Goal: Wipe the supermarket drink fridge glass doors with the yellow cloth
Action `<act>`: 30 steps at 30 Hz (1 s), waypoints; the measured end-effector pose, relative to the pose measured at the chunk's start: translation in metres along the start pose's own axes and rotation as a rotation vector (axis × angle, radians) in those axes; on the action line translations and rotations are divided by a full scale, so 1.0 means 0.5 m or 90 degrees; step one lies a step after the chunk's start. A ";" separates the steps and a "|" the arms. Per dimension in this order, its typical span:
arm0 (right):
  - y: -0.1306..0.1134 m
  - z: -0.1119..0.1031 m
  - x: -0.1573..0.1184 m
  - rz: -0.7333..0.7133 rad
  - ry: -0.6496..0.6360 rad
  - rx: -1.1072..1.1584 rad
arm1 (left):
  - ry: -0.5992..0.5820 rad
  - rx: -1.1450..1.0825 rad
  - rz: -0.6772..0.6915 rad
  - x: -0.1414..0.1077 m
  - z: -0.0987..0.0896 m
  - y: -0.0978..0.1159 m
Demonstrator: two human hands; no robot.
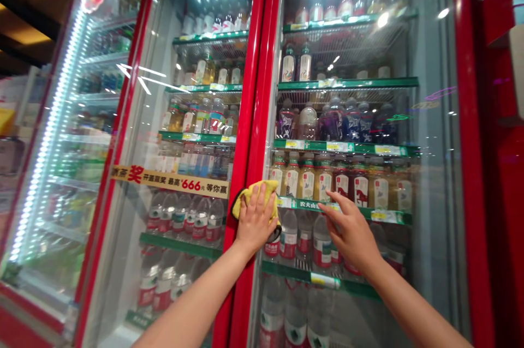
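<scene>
My left hand (256, 219) presses a folded yellow microfibre cloth (268, 191) flat against the glass door of a red-framed drinks cooler, right by the red door frame (248, 119). The cloth's lower part is hidden under my palm and fingers. My right hand (352, 231) holds nothing, its spread fingertips resting on the glass of the right-hand door (434, 228), level with a green shelf edge (339, 209).
Behind the glass, green-edged shelves (347, 84) carry rows of bottled drinks and water. A red and yellow promotional strip (172, 181) crosses the left door. A further lit cooler stands to the left, and a red panel (491, 173) bounds the right side.
</scene>
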State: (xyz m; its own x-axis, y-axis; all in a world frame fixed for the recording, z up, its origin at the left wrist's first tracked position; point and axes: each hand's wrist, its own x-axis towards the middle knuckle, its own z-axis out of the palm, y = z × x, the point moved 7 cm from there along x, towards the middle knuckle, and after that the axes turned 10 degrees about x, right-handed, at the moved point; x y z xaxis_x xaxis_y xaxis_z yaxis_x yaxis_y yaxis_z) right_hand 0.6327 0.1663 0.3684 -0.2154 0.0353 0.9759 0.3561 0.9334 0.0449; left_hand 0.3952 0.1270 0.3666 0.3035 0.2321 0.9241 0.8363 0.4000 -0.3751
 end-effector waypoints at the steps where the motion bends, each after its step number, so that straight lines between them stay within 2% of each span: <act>1: -0.003 -0.007 -0.003 -0.005 0.001 -0.004 | 0.000 -0.008 0.027 -0.014 0.001 0.006; 3: -0.007 -0.025 0.000 -0.015 0.008 -0.012 | 0.006 -0.027 0.073 0.002 0.001 0.007; 4: -0.006 -0.035 0.005 -0.018 0.013 -0.015 | 0.009 -0.040 0.078 0.033 -0.001 0.001; 6: -0.001 -0.056 0.019 -0.017 0.024 -0.022 | 0.019 -0.068 0.052 0.132 -0.006 -0.014; 7: 0.005 -0.067 0.025 -0.013 0.033 -0.025 | 0.029 -0.086 -0.009 0.193 -0.010 -0.024; 9: 0.019 -0.091 0.033 0.001 0.056 -0.029 | 0.066 -0.098 -0.096 0.305 -0.024 -0.017; 11: 0.035 -0.116 0.033 0.016 0.083 -0.031 | 0.102 -0.119 -0.176 0.377 -0.036 0.015; 13: 0.051 -0.140 0.022 0.028 0.100 -0.034 | 0.125 -0.147 -0.180 0.390 -0.042 0.068; 14: 0.059 -0.151 0.013 0.036 0.102 -0.036 | 0.131 -0.159 -0.142 0.377 -0.042 0.097; 17: 0.091 -0.179 -0.022 0.064 0.079 -0.052 | 0.125 -0.172 0.094 0.299 -0.038 0.170; 19: 0.119 -0.198 -0.045 0.084 0.057 -0.074 | 0.109 -0.170 0.222 0.262 -0.034 0.182; 20: 0.135 -0.209 -0.054 0.097 0.053 -0.088 | 0.098 -0.165 0.225 0.265 -0.035 0.175; 21: 0.153 -0.221 -0.061 0.112 0.056 -0.102 | 0.086 -0.159 0.192 0.285 -0.038 0.166; 23: 0.189 -0.246 -0.068 0.152 0.078 -0.125 | 0.069 -0.153 0.057 0.355 -0.051 0.156; 24: 0.205 -0.256 -0.069 0.171 0.088 -0.130 | 0.066 -0.157 -0.007 0.394 -0.062 0.165; 26: 0.228 -0.270 -0.066 0.196 0.095 -0.132 | 0.054 -0.165 -0.066 0.457 -0.081 0.220; 27: 0.236 -0.273 -0.065 0.201 0.089 -0.133 | 0.047 -0.167 -0.056 0.473 -0.087 0.261; 28: 0.241 -0.274 -0.065 0.203 0.078 -0.135 | 0.046 -0.169 -0.026 0.476 -0.092 0.303; 30: 0.247 -0.275 -0.071 0.203 0.057 -0.144 | 0.061 -0.174 0.088 0.442 -0.095 0.379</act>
State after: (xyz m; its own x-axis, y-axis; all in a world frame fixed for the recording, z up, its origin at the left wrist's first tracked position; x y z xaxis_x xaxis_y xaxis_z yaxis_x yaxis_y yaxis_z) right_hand 0.8094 0.2313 0.3687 0.0153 0.2702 0.9627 0.5858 0.7778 -0.2276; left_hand 0.6423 0.2119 0.5031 0.4536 0.1780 0.8732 0.8717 0.1149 -0.4763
